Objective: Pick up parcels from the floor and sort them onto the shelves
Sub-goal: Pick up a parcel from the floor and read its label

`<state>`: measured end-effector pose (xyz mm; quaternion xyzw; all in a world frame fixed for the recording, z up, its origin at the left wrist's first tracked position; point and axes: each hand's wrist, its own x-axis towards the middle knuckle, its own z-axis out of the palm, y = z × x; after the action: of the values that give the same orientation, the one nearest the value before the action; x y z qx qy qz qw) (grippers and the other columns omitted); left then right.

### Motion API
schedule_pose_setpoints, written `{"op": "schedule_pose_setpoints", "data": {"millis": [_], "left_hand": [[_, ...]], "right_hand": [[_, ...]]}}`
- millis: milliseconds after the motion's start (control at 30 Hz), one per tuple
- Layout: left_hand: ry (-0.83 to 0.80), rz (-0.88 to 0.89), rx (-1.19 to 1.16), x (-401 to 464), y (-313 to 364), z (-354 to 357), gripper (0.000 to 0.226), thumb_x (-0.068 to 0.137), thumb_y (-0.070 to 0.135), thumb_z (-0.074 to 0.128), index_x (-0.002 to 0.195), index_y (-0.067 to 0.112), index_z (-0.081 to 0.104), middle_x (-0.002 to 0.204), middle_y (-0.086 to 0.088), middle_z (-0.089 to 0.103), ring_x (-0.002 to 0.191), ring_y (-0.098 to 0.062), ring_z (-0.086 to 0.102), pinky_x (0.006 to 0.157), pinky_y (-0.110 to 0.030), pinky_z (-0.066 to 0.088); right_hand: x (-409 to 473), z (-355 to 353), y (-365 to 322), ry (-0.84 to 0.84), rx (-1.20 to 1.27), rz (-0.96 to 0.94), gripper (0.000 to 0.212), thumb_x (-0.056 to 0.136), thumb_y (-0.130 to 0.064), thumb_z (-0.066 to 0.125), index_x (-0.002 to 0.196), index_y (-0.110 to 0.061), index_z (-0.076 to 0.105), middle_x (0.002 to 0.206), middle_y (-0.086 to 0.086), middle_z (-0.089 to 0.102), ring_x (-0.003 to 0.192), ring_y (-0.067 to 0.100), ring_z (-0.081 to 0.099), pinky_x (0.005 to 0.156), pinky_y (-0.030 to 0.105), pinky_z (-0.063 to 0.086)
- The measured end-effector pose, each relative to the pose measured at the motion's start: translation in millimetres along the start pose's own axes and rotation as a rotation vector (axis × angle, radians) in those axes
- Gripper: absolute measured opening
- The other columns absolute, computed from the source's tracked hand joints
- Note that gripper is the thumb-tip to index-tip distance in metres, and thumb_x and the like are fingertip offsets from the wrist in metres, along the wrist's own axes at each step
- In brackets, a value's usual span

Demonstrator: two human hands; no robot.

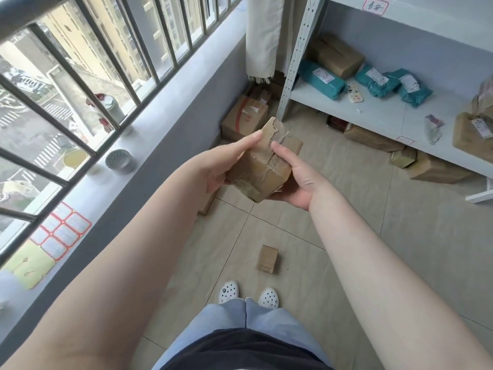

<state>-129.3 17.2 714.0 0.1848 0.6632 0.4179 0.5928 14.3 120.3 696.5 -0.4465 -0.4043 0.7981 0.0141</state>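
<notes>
Two hands hold one small cardboard parcel above the tiled floor, well short of the white shelf unit. Our left hand grips its left side, thumb lying along a torn, raised flap; our right hand cups it from below and from the right, thumb pressed on the top beside the ragged seam. The parcel sits tilted, its tape wrinkled.

Below the held parcel, nearer our white clogs, a smaller brown box lies on the floor — apart from everything else. Beyond the parcel, a larger carton with red print rests on the floor just beside the shelf unit's front post. On the shelf itself we see teal mailer bags and a brown box behind them — more boxes lie under the shelf.
</notes>
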Motion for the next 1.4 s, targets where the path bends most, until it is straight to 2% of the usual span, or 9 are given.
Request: {"op": "schedule_pose_setpoints", "data": {"millis": [100, 267, 400, 633, 767, 900, 1100, 1267, 1400], "left_hand": [[-0.114, 0.077, 0.111, -4.9, -7.3, -9.4, 0.106, 0.061, 0.071, 0.074, 0.152, 0.036, 0.032, 0.143, 0.006, 0.057, 0.126, -0.016, 0.059, 0.104, -0.04, 0.048], [-0.136, 0.216, 0.054, -14.8, -4.7, -0.8, 0.063, 0.076, 0.032, 0.071, 0.134, 0.021, 0.05, 0.127, -0.003, 0.065, 0.11, -0.016, 0.066, 0.099, -0.038, 0.052], [-0.2, 0.201, -0.07, -10.8, -14.0, -14.4, 0.097, 0.061, 0.029, 0.078, 0.145, 0.039, 0.031, 0.144, 0.001, 0.049, 0.138, -0.026, 0.045, 0.119, -0.051, 0.024], [-0.197, 0.225, -0.069, -14.7, -7.1, -21.2, 0.092, 0.06, 0.028, 0.074, 0.146, 0.031, 0.041, 0.134, -0.008, 0.056, 0.117, -0.025, 0.057, 0.095, -0.044, 0.047], [-0.192, 0.19, -0.064, -14.2, 0.8, -26.9, 0.085, 0.062, 0.029, 0.07, 0.144, 0.023, 0.046, 0.127, -0.007, 0.059, 0.111, -0.026, 0.057, 0.098, -0.047, 0.044], [-0.156, 0.202, -0.058, -14.6, 8.7, -26.9, 0.081, 0.063, 0.028, 0.069, 0.141, 0.019, 0.049, 0.127, -0.019, 0.058, 0.112, -0.031, 0.054, 0.101, -0.05, 0.042], [-0.084, 0.334, -0.055, -21.8, 2.5, -10.1, 0.088, 0.063, 0.048, 0.074, 0.143, 0.026, 0.043, 0.131, 0.005, 0.06, 0.112, -0.012, 0.063, 0.094, -0.032, 0.05], [-0.074, 0.481, 0.002, -21.1, -10.1, -1.6, 0.12, 0.062, 0.032, 0.088, 0.155, 0.026, 0.012, 0.146, -0.005, 0.049, 0.13, -0.018, 0.056, 0.104, -0.041, 0.05], [0.063, 0.51, 0.016, -20.6, -4.5, 0.8, 0.103, 0.062, 0.04, 0.083, 0.15, 0.025, 0.031, 0.13, -0.005, 0.061, 0.121, -0.022, 0.062, 0.098, -0.044, 0.054]], "right_hand": [[-2.7, -6.8, -5.7, -0.074, 0.053, 0.068, 0.069, 0.074, -0.064, 0.065, 0.129, -0.022, 0.063, 0.124, 0.013, 0.068, 0.118, 0.034, 0.061, 0.092, 0.055, 0.052], [-14.6, -2.9, -7.4, -0.166, 0.095, 0.137, 0.074, 0.072, -0.067, 0.063, 0.129, -0.019, 0.063, 0.135, 0.017, 0.06, 0.12, 0.038, 0.058, 0.09, 0.052, 0.052], [-21.1, -1.8, -2.2, -0.217, 0.18, 0.182, 0.09, 0.06, -0.065, 0.071, 0.136, -0.019, 0.057, 0.145, 0.019, 0.05, 0.132, 0.045, 0.046, 0.094, 0.055, 0.05], [-37.4, 5.4, -6.5, -0.021, -0.042, -0.04, 0.055, 0.081, -0.071, 0.048, 0.112, -0.03, 0.066, 0.092, -0.003, 0.07, 0.091, 0.019, 0.062, 0.098, 0.061, 0.046], [-38.2, 3.9, -11.0, -0.067, -0.202, -0.153, 0.089, 0.055, -0.075, 0.064, 0.135, -0.036, 0.051, 0.112, -0.011, 0.065, 0.108, 0.013, 0.054, 0.094, 0.056, 0.049], [-39.5, 2.9, -9.4, -0.106, -0.182, -0.191, 0.062, 0.074, -0.048, 0.071, 0.13, -0.027, 0.055, 0.098, -0.004, 0.058, 0.086, 0.018, 0.052, 0.097, 0.052, 0.05], [-39.2, 10.9, -11.5, -0.057, 0.033, -0.179, 0.044, 0.078, -0.049, 0.065, 0.115, -0.025, 0.064, 0.113, 0.009, 0.064, 0.115, 0.032, 0.057, 0.098, 0.053, 0.048], [-41.5, 10.7, -18.7, -0.09, 0.117, -0.05, 0.066, 0.077, -0.062, 0.061, 0.127, -0.018, 0.06, 0.131, 0.018, 0.059, 0.119, 0.046, 0.054, 0.093, 0.067, 0.044], [-44.4, 11.0, -21.3, -0.136, 0.022, 0.057, 0.091, 0.068, -0.086, 0.044, 0.138, -0.029, 0.051, 0.143, 0.021, 0.049, 0.128, 0.057, 0.038, 0.095, 0.073, 0.037]]}}
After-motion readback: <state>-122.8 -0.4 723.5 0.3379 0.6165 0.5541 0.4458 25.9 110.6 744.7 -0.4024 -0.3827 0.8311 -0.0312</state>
